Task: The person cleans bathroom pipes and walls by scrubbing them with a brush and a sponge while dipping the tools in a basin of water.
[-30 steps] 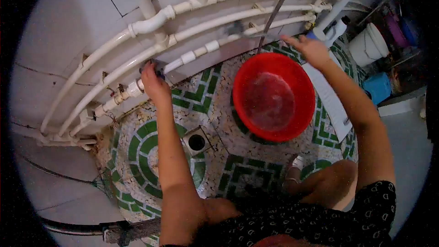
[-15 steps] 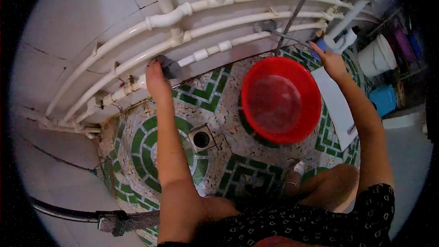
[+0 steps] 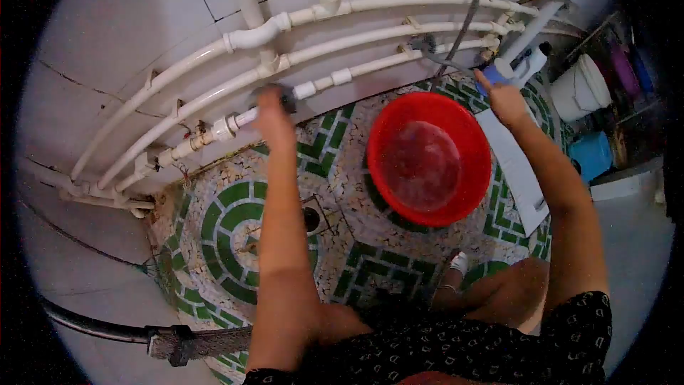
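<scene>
My left hand (image 3: 273, 121) is at the lowest white pipe (image 3: 374, 65) along the wall, smeared by motion. It grips a dark grey scrubbing cloth (image 3: 288, 98), pressed against the pipe; the cloth's exact kind is blurred. My right hand (image 3: 507, 103) is closed around the end of a thin grey handle (image 3: 452, 64). That handle leads left to a round grey scrubber head (image 3: 423, 45), which rests at the same pipe. Between my arms, a red basin (image 3: 429, 159) stands on the patterned floor with cloudy water in it.
A floor drain (image 3: 311, 219) lies left of the basin. A white board (image 3: 514, 171) lies to its right. Farther right are a white bucket (image 3: 581, 89), a blue container (image 3: 591, 157) and a white bottle (image 3: 531, 64). A grey hose (image 3: 474, 0) hangs from above.
My left hand has slid right along the lowest pipe with the cloth. My right hand and the handled scrubber stay nearly in place, while the view has shifted slightly.
</scene>
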The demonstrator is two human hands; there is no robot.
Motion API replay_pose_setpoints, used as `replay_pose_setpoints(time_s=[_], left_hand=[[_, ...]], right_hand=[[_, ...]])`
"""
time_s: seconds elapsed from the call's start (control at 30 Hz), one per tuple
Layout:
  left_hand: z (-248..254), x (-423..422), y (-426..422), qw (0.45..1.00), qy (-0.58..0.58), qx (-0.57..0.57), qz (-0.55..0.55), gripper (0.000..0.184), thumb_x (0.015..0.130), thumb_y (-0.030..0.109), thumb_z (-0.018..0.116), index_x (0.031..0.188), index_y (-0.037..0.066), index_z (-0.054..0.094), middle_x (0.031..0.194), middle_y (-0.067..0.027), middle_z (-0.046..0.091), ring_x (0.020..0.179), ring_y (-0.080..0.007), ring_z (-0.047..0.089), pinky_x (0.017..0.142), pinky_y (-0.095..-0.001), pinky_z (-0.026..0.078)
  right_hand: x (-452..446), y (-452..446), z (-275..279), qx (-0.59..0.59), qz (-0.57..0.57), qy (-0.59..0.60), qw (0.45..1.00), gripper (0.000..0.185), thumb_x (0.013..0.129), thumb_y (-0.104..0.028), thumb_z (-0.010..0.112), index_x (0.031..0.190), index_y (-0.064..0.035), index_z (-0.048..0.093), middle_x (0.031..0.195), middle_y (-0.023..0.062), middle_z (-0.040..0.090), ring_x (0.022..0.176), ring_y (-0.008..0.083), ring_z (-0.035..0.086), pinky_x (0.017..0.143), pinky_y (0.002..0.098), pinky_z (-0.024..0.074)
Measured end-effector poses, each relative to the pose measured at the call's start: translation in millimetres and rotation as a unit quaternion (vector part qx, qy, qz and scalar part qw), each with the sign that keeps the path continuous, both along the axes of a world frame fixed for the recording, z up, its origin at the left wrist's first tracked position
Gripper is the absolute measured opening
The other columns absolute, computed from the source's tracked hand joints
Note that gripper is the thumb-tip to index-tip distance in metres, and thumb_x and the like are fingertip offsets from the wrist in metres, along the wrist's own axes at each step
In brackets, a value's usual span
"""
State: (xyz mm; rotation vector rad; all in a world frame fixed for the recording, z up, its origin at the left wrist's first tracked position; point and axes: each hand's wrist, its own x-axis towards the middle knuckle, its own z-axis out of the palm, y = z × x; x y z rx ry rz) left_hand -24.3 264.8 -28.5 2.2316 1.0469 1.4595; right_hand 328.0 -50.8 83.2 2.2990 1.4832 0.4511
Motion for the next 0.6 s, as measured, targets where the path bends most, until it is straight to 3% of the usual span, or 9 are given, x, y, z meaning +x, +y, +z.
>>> replay_pose_setpoints(time_s=[0.07,0.17,0.2,0.23,0.33,0.43,0.5,0.57,0.6], left_hand=[[13,25,-24,0.996,0.074,0.055,-0.020,0.034,0.070,-0.007,0.044,0.100,0.001,0.056,0.106,-0.0188,0.056,0.098,-0.0361,0.053,0.084,-0.0403,0.043],[8,15,-11,0.998,0.021,0.044,-0.038,0.035,0.069,-0.008,0.045,0.102,0.001,0.056,0.107,-0.0189,0.056,0.099,-0.0365,0.053,0.085,-0.0407,0.043],[-18,8,15,0.993,-0.091,-0.034,-0.062,0.034,0.069,-0.007,0.045,0.101,0.001,0.056,0.105,-0.0191,0.057,0.097,-0.0361,0.054,0.085,-0.0410,0.043],[-6,-13,17,0.999,-0.022,-0.025,-0.001,0.032,0.070,-0.005,0.047,0.100,0.001,0.057,0.102,-0.0196,0.058,0.096,-0.0349,0.055,0.084,-0.0408,0.044],[-28,-5,23,0.975,-0.144,-0.154,-0.065,0.032,0.070,-0.002,0.050,0.101,0.002,0.057,0.105,-0.0177,0.058,0.096,-0.0329,0.056,0.083,-0.0395,0.045],[1,4,-13,0.987,0.149,0.059,-0.024,0.025,0.075,0.003,0.046,0.098,0.002,0.057,0.104,-0.0160,0.058,0.095,-0.0335,0.056,0.081,-0.0389,0.045],[16,-6,-15,0.993,0.119,-0.014,-0.003,0.026,0.075,0.003,0.047,0.098,0.003,0.058,0.103,-0.0171,0.058,0.094,-0.0340,0.056,0.081,-0.0392,0.045],[12,-33,4,0.994,0.102,0.037,0.019,0.024,0.075,0.003,0.047,0.096,0.003,0.059,0.102,-0.0178,0.058,0.093,-0.0341,0.056,0.080,-0.0395,0.045],[13,-44,13,0.996,0.067,-0.015,0.056,0.022,0.077,0.004,0.046,0.095,0.005,0.060,0.101,-0.0175,0.059,0.092,-0.0337,0.056,0.079,-0.0394,0.045]], right_hand=[[-5,-2,2,0.042,0.019,-0.007,0.999,0.072,0.075,0.002,0.045,0.137,-0.0267,0.026,0.075,0.0167,0.057,0.062,0.0333,0.058,0.054,0.0426,0.0463],[-18,-14,28,0.044,0.007,-0.007,0.999,0.071,0.075,0.002,0.046,0.137,-0.0283,0.027,0.076,0.0170,0.056,0.061,0.0337,0.057,0.054,0.0431,0.0461],[-21,-17,32,0.014,-0.016,-0.003,1.000,0.068,0.076,-0.001,0.046,0.136,-0.0280,0.028,0.077,0.0174,0.056,0.061,0.0338,0.057,0.055,0.0429,0.0463],[-22,-12,31,0.017,-0.008,0.021,1.000,0.067,0.077,-0.001,0.045,0.135,-0.0278,0.028,0.078,0.0175,0.056,0.062,0.0338,0.058,0.056,0.0427,0.0464],[-43,33,12,0.012,0.031,0.070,0.997,0.063,0.077,-0.003,0.044,0.134,-0.0267,0.030,0.081,0.0177,0.057,0.066,0.0341,0.058,0.056,0.0420,0.0466],[-71,73,-9,0.009,0.087,0.071,0.994,0.061,0.077,-0.003,0.043,0.132,-0.0247,0.033,0.084,0.0172,0.058,0.069,0.0340,0.059,0.056,0.0417,0.0466],[-48,50,7,0.040,0.113,0.074,0.990,0.060,0.076,-0.002,0.043,0.131,-0.0231,0.035,0.085,0.0163,0.059,0.070,0.0338,0.060,0.056,0.0416,0.0466],[-2,18,10,0.032,-0.006,0.107,0.994,0.060,0.075,-0.002,0.044,0.131,-0.0222,0.036,0.087,0.0172,0.060,0.071,0.0345,0.059,0.058,0.0425,0.0469],[-5,17,17,0.006,-0.035,0.089,0.995,0.059,0.076,-0.002,0.044,0.131,-0.0223,0.036,0.086,0.0172,0.060,0.071,0.0344,0.059,0.059,0.0427,0.0470]])
